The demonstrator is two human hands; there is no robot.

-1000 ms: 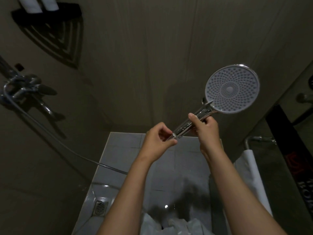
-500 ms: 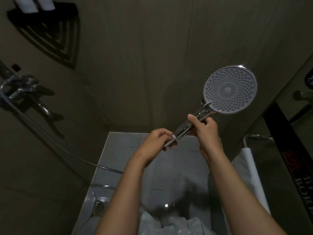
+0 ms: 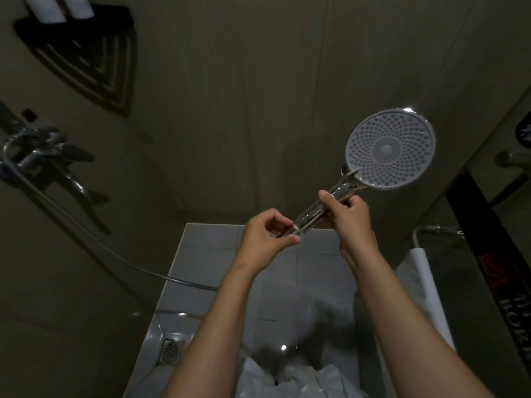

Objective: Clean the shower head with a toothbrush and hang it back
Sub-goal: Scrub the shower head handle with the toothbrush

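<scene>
Our right hand (image 3: pixel 350 222) grips the shower head (image 3: pixel 389 149) by its handle (image 3: pixel 313 214), which slants up and rightward from our left hand (image 3: pixel 264 239). The spray face lies beyond the right hand, turned toward us. Our left hand pinches the handle's lower end.

Right hand (image 3: pixel 349 218) grips shower head (image 3: pixel 390 149) by handle, round nozzle face raised right, toward camera. Left hand (image 3: pixel 265 239) pinches handle's lower end. Hose (image 3: pixel 86 234) runs left to tap (image 3: pixel 43 152). Drain (image 3: pixel 171 350) near left.

Dim stall: dark walls (image 3: pixel 258 81), grey tile floor (image 3: pixel 207 268), drain (image 3: pixel 171 351) btm-L, corner shelf (image 3: pixel 112 17) top-L.
</scene>
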